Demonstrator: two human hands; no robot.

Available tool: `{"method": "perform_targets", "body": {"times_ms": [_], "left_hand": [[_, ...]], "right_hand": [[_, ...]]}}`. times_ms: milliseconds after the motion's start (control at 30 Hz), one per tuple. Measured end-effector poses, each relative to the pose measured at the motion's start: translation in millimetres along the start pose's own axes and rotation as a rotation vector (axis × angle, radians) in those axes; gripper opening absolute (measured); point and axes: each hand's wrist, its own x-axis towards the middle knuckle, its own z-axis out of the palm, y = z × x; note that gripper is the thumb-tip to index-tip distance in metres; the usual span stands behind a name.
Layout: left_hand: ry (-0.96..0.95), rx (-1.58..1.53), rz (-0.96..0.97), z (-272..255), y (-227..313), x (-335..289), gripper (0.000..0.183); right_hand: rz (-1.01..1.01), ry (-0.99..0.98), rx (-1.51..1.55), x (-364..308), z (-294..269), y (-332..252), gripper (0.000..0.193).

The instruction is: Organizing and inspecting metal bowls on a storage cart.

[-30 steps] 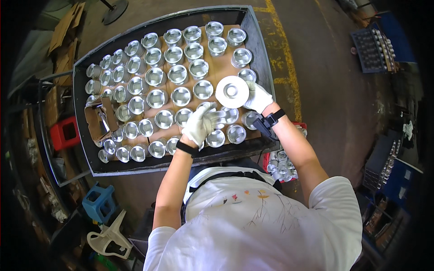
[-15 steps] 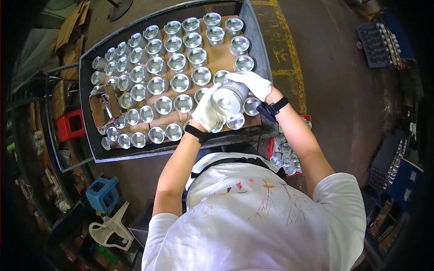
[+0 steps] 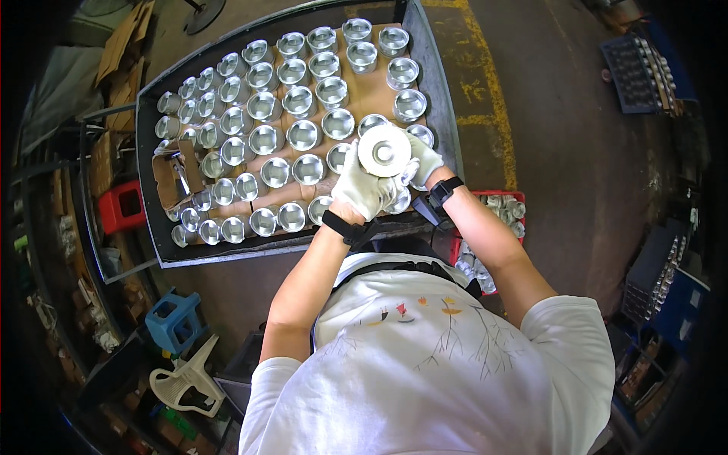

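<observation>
A silver metal piston point(image 3: 384, 144) is held up over the near right part of the tray, its round face with a ring-shaped bowl turned upward. My left hand point(image 3: 356, 186), in a white glove, grips its left and lower side. On the other side my gloved right hand point(image 3: 426, 158) is closed around it, its fingers partly hidden behind the piston. Rows of similar pistons point(image 3: 304, 135) stand on brown cardboard in the dark metal tray point(image 3: 442, 83). Some near my hands are partly covered by the gloves.
A small cardboard box point(image 3: 168, 182) with a metal tool lies in the tray's left part. Beside my right forearm is a red crate point(image 3: 523, 199) of metal parts. A red stool point(image 3: 121, 208), a blue stool point(image 3: 174, 322) and a white plastic chair point(image 3: 178, 383) stand at the left.
The piston has been tipped so its round face points up, where its side showed before. Both hands have shifted around it, the right one moving down from its top to its side.
</observation>
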Motion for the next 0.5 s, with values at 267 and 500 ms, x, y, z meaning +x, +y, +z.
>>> {"method": "perform_targets", "body": {"times_ms": [267,500], "left_hand": [[0.172,-0.931,-0.497,-12.2,7.3,9.3,0.058],[0.166,-0.875,-0.472,-13.7,23.6,11.7,0.052]], "right_hand": [[-0.006,0.130,0.029,-9.5,44.5,-12.7,0.033],[-0.152,0.220,-0.166,-12.7,53.0,-29.2,0.033]]}}
